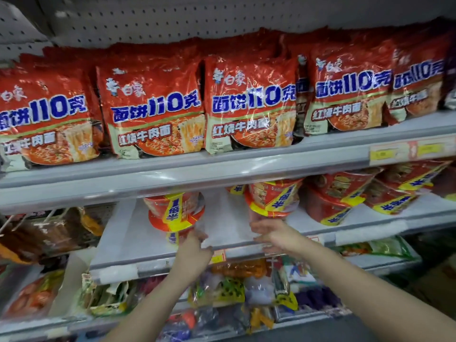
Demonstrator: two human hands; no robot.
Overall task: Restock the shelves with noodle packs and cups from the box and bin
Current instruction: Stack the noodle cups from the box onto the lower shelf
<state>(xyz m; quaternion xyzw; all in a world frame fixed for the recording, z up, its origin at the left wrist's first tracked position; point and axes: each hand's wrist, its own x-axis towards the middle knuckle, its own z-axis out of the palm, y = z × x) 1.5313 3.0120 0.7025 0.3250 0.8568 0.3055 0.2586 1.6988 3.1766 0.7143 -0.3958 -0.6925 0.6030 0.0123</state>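
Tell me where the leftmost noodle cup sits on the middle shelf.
The leftmost noodle cup lies on the middle shelf, left of centre in the head view, just above the left hand, with a bare gap between it and the next cup.

The upper shelf (pixel 222 166) carries noodle packs (pixel 158 112) standing upright in a row from left to right, with further packs behind them. The middle shelf (pixel 138 245) below carries noodle cups (pixel 175 213): one stack at the left, more cups to the right, with a gap between. The lower shelf (pixel 380 264) underneath holds mixed packets (pixel 234 290). Both hands (pixel 195 245) are at the front edge of the middle shelf, before the gap.
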